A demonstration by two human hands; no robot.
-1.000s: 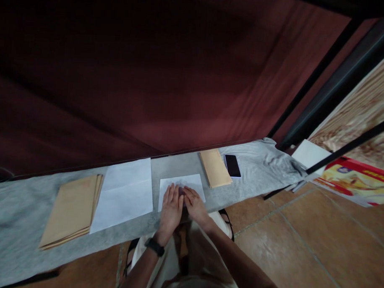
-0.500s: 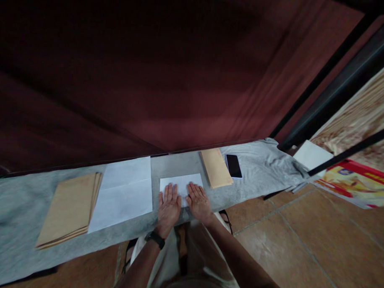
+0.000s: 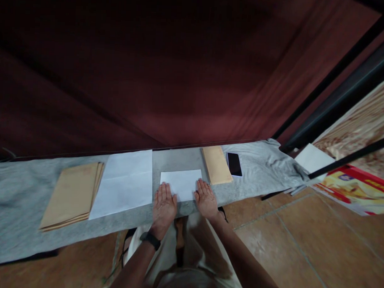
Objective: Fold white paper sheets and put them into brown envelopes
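Observation:
A small folded white sheet (image 3: 182, 182) lies on the grey cloth-covered table (image 3: 19, 213) straight ahead of me. My left hand (image 3: 164, 205) lies flat with fingers stretched out on the sheet's near left corner; a dark watch sits on its wrist. My right hand (image 3: 205, 198) lies flat on the near right corner, fingers out. Neither hand grips anything.
A larger unfolded white sheet (image 3: 124, 183) lies left of the small one, with a stack of brown envelopes (image 3: 72, 194) further left. To the right lie a single brown envelope (image 3: 215, 164) and a black phone (image 3: 234, 164). A dark red curtain hangs behind; tiled floor below.
My hands, close together in the middle of the folded sheet a second ago, have slid apart and back to its near corners, pressing it flat.

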